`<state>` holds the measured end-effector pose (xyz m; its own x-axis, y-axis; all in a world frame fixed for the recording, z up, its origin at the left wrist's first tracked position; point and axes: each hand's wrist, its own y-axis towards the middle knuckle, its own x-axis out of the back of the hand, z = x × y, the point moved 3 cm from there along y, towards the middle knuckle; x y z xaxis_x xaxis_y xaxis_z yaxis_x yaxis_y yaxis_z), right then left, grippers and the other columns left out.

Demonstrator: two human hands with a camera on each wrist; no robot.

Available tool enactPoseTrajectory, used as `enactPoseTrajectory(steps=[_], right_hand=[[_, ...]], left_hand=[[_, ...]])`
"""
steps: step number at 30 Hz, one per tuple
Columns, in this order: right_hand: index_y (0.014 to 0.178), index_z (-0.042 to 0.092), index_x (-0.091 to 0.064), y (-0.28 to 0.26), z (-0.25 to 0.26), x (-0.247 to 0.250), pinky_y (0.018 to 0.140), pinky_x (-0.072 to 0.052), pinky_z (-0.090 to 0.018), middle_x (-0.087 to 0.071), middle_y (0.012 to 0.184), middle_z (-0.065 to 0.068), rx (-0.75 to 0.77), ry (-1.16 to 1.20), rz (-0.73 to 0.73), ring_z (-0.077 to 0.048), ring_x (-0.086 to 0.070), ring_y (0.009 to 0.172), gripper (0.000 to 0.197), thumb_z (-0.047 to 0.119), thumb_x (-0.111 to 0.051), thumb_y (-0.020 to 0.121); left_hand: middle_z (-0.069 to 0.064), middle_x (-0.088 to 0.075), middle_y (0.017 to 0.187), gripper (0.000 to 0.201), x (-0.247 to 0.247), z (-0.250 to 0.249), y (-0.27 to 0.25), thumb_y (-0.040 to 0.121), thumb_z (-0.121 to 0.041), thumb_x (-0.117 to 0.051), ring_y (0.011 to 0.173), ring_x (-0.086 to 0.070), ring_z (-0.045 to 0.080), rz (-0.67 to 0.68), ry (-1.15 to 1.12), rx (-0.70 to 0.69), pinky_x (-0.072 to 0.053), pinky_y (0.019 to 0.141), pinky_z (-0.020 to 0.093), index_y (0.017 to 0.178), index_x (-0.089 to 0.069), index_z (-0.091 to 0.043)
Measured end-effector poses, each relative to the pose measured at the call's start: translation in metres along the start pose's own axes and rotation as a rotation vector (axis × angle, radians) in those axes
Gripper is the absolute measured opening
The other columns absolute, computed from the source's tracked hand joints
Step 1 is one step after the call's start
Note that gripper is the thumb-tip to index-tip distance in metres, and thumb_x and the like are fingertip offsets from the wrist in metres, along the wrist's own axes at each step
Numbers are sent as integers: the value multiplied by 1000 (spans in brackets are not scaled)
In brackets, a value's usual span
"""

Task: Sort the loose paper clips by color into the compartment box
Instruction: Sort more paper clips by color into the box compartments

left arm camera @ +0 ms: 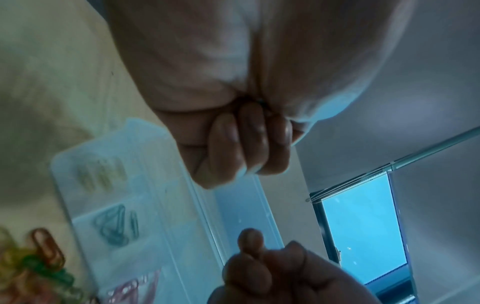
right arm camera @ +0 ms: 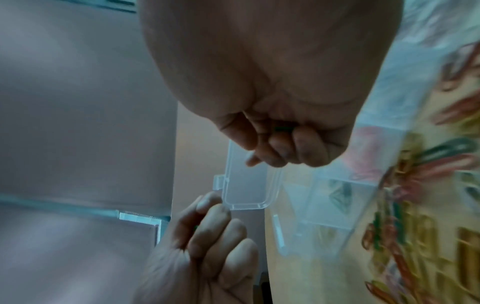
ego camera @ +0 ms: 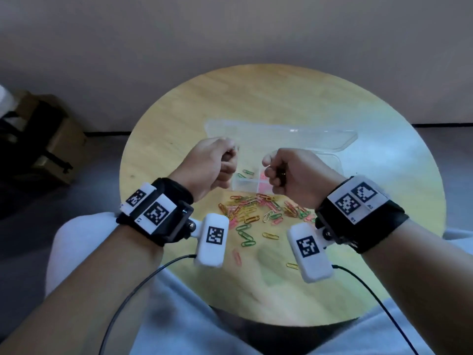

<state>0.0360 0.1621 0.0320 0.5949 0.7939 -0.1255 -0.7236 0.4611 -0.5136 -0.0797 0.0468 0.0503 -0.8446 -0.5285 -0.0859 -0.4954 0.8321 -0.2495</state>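
Note:
My left hand [ego camera: 217,162] and right hand [ego camera: 284,172] are both raised as fists above the clear compartment box [ego camera: 245,185], a hand's width apart. In the right wrist view a bit of a green paper clip [right arm camera: 283,128] shows between the curled fingers of the right hand [right arm camera: 280,148]. The left hand [right arm camera: 207,236] shows a small green speck between its fingers; what it holds is mostly hidden. The box [left arm camera: 155,205] holds yellow clips [left arm camera: 103,176], green clips [left arm camera: 114,226] and pink clips [left arm camera: 130,288] in separate compartments. The loose mixed pile [ego camera: 256,208] lies in front of the box.
The box's clear lid [ego camera: 281,137] lies open flat behind it on the round wooden table [ego camera: 179,119]. Stray green [ego camera: 245,237], yellow [ego camera: 270,236] and pink [ego camera: 236,257] clips lie nearer me. A cardboard box [ego camera: 58,144] stands on the floor at left.

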Motion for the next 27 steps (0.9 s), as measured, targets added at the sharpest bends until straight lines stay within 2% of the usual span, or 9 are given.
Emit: enactPoseTrajectory(steps=[4, 6, 9, 11, 14, 16, 19, 24, 27], right_hand=[[77, 7, -56, 17, 23, -21, 52, -33, -27, -54, 66, -8, 109, -121, -137, -19, -46, 55, 19, 1, -40, 85], [89, 5, -61, 24, 27, -30, 64, -44, -31, -62, 78, -11, 133, -215, -139, -22, -55, 68, 17, 8, -44, 90], [110, 2, -62, 27, 29, -41, 85, -47, -41, -63, 101, -12, 171, -644, -47, -23, -56, 86, 38, 32, -42, 99], [114, 1, -61, 19, 30, -44, 90, -44, -40, -63, 107, -12, 243, -833, -24, -24, -57, 93, 49, 41, -34, 102], [123, 9, -58, 11, 31, -35, 95, -42, -36, -61, 120, -5, 352, -713, -95, -21, -56, 111, 49, 45, -34, 102], [128, 15, -55, 5, 27, -24, 101, -43, -39, -61, 122, 0, 392, -582, -142, -18, -56, 114, 46, 47, -37, 100], [125, 18, -56, -10, 19, -3, 99, -47, -44, -64, 115, 0, 417, -438, -175, -17, -62, 106, 40, 44, -41, 100], [119, 19, -60, -44, 5, 34, 86, -55, -41, -69, 107, -2, 423, -331, -207, -19, -68, 96, 31, 38, -43, 101], [106, 17, -66, -59, -4, 55, 76, -54, -37, -72, 95, -4, 416, -351, -227, -20, -69, 83, 21, 28, -49, 100]], left_hand=[[-3, -27, 46, 26, 6, 2, 7, 96, -8, -30, 42, -14, 11, -57, 80, 68, -10, 49, 28, 73, -43, -11], [-2, -27, 47, 26, 8, 5, 9, 91, -6, -31, 43, -14, 12, -83, 138, 106, -11, 47, 26, 69, -41, -13], [-1, -29, 51, 30, 11, 4, 12, 89, -12, -36, 45, -19, 17, -161, 300, 111, -18, 46, 24, 60, -39, -16], [0, -37, 54, 32, 10, 1, 14, 91, -19, -39, 48, -28, 20, -195, 463, 93, -25, 49, 26, 60, -44, -14], [9, -55, 72, 30, 2, -7, 22, 93, -18, -39, 61, -47, 26, -176, 702, 73, -38, 60, 32, 73, -58, -7], [14, -64, 92, 31, -4, -9, 32, 95, -16, -39, 84, -58, 29, -139, 872, 68, -49, 77, 36, 90, -66, -1], [15, -66, 107, 31, -11, -5, 50, 96, -14, -39, 97, -62, 30, -78, 1084, 100, -51, 89, 41, 106, -66, -1], [9, -66, 98, 19, -20, 3, 59, 90, -9, -48, 91, -61, 26, 54, 1324, 92, -52, 90, 41, 91, -67, -7], [9, -64, 118, 33, -18, 3, 50, 91, -6, -44, 108, -59, 27, 13, 1278, 77, -48, 94, 36, 112, -68, -13]])
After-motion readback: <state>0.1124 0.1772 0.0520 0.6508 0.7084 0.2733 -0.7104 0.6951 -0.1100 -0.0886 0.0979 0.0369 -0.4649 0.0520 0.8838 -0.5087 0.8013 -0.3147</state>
